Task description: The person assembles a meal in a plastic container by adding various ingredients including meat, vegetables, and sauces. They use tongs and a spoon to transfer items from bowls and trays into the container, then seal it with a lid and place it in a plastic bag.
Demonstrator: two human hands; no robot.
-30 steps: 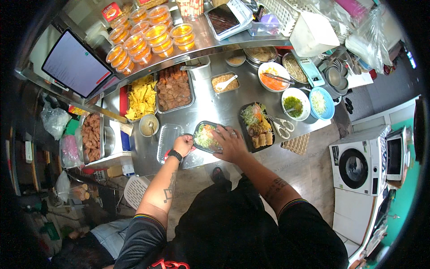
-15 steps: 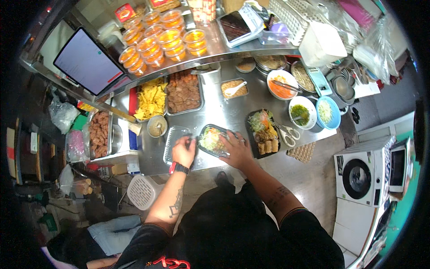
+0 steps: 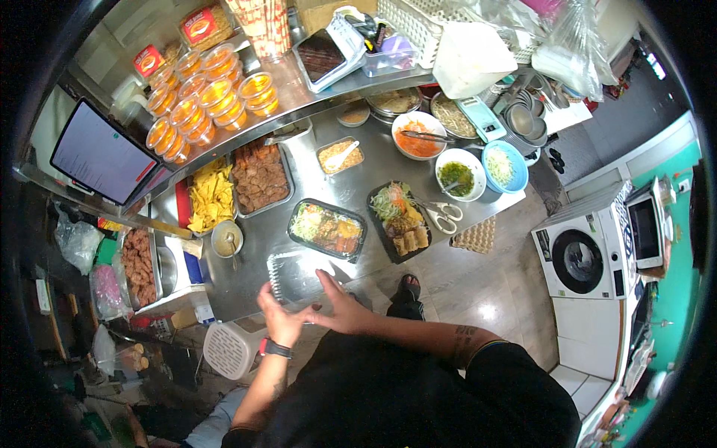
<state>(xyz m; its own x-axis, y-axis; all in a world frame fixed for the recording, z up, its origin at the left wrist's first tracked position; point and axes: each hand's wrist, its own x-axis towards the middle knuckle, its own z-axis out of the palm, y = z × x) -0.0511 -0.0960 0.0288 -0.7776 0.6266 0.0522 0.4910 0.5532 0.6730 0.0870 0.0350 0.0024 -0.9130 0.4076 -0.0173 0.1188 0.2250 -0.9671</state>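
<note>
A clear plastic lid (image 3: 287,278) is just in front of me at the near side of the steel counter. My left hand (image 3: 282,319) grips its near left corner, fingers curled at the edge. My right hand (image 3: 340,308) holds the near right side, index finger stretched along it, the other fingers partly hidden. Both thumbs come close together at the near edge. Just beyond the lid sits an uncovered black meal container (image 3: 326,229) filled with shredded cabbage, carrot and meat. Right of it, a black tray (image 3: 399,222) holds salad, meat and cut rolls.
Scissors (image 3: 442,218) lie beside the black tray. White bowls of carrot (image 3: 417,145) and green sauce (image 3: 452,177) and a blue bowl (image 3: 505,166) stand farther right. Meat and yellow-food trays (image 3: 211,200) and a sauce bowl (image 3: 227,239) are left. A shelf (image 3: 276,104) with orange cups overhangs.
My hands have drawn back toward my body, and the right one has left the meal container. The lid has shifted right, in front of me. The view has turned right.
</note>
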